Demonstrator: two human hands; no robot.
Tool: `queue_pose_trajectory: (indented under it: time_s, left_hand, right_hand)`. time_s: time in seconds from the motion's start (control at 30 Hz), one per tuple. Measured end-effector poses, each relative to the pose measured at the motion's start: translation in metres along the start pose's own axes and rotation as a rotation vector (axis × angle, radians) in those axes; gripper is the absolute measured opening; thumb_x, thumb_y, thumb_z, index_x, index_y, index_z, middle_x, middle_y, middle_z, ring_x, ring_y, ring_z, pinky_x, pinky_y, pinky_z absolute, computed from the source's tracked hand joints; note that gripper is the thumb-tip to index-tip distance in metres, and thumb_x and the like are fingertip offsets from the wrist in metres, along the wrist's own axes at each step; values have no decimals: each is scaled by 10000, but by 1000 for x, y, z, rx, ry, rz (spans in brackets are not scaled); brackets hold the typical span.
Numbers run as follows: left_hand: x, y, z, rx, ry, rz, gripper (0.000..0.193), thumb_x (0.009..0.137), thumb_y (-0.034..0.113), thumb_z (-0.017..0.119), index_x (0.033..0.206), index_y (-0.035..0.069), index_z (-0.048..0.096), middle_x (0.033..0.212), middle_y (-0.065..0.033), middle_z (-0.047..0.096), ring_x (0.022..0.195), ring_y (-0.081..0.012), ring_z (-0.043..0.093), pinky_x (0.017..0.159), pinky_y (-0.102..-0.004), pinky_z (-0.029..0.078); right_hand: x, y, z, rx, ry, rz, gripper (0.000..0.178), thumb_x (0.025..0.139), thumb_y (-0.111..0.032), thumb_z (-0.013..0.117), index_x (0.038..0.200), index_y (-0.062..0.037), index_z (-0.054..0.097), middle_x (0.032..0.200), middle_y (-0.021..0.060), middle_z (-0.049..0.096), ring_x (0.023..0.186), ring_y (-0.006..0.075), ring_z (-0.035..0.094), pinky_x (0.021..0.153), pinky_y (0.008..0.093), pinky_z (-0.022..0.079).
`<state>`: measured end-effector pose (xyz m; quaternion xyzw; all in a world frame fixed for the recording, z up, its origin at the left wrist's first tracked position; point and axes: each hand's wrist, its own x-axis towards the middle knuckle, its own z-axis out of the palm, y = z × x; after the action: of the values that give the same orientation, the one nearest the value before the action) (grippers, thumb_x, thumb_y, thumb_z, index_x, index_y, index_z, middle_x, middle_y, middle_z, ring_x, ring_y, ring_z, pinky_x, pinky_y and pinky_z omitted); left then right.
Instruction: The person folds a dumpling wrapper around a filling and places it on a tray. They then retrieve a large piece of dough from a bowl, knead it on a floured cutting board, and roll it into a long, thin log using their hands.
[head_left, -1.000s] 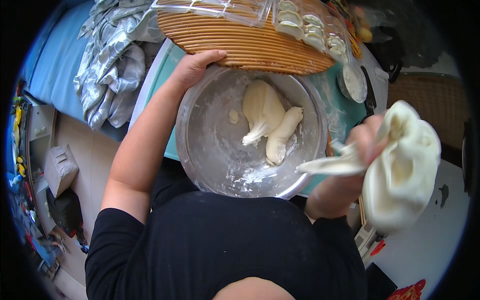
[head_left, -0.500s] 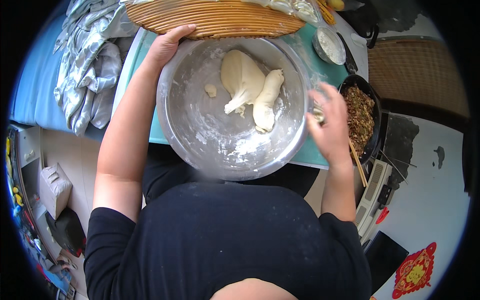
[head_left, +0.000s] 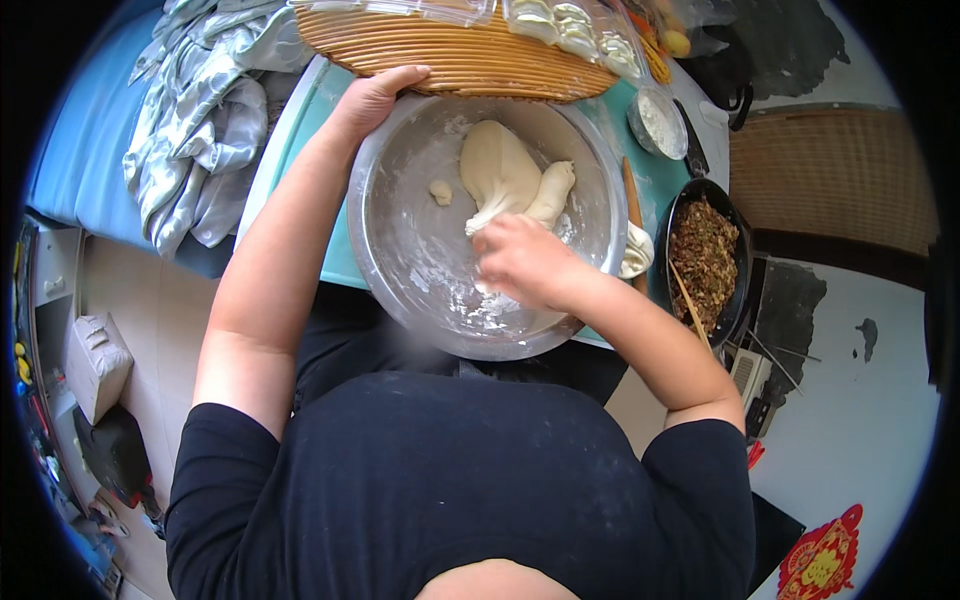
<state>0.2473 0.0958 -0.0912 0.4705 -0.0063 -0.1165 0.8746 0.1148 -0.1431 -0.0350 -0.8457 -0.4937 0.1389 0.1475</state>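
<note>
My left hand (head_left: pixel 372 100) grips the near edge of a woven wicker tray (head_left: pixel 450 55), thumb laid over its top. Below the tray sits a wide steel bowl (head_left: pixel 365 200) dusted with flour inside. It holds a large smooth lump of dough (head_left: pixel 497 165), a thick dough roll (head_left: pixel 552 190) and a small dough piece (head_left: pixel 440 192). Inside the bowl, my right hand (head_left: pixel 525 262) has curled fingers at the lower ends of the lump and roll; what lies under them is hidden. A pleated white dumpling (head_left: pixel 637 250) and a rolling pin (head_left: pixel 632 190) lie just right of the bowl.
A dark pan of chopped filling (head_left: pixel 705 250) with chopsticks (head_left: pixel 690 303) stands at the right. Behind it is a bowl of flour (head_left: pixel 657 122). Clear trays of dumplings (head_left: pixel 575 28) rest at the wicker tray's far side. Crumpled silvery cloth (head_left: pixel 200 150) lies at the left.
My right hand has moved left from beside the bowl to the dough inside it, exposing the dumpling and rolling pin. My left hand stays at the tray edge. The view has shifted slightly.
</note>
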Motion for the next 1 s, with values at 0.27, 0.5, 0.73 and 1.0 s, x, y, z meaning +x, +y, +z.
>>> queue_pose_trajectory:
  time_s: [0.27,0.5,0.73,1.0]
  left_hand:
    - [5,0,-7,-35,-49,-10,356,795,160,661,1106,9,575,1027,-94,624,915,-181,598,848,-311,481]
    - [-3,6,1,-28,-23,-23,388,792,145,652,1135,-3,546,1036,-124,618,928,-210,606,839,-332,501]
    - [-1,4,0,-49,-8,-80,427,781,160,659,1152,-6,528,1054,-137,608,948,-222,599,855,-346,496]
    - [-1,2,-8,-9,65,-151,426,819,229,625,1162,-4,530,1054,-142,614,940,-232,608,851,-334,493]
  right_hand:
    - [89,31,41,-250,230,285,58,705,-106,619,667,-63,609,791,101,585,813,298,573,719,392,471]
    - [-9,7,-51,159,950,549,139,732,5,577,859,-49,562,815,118,573,778,298,572,698,380,469]
    - [-138,61,33,-370,478,918,110,779,-54,541,859,-13,606,918,123,598,858,327,576,724,410,488]
    - [-134,-7,18,-11,846,906,218,838,-108,593,1022,10,605,1052,152,606,921,304,597,842,359,474]
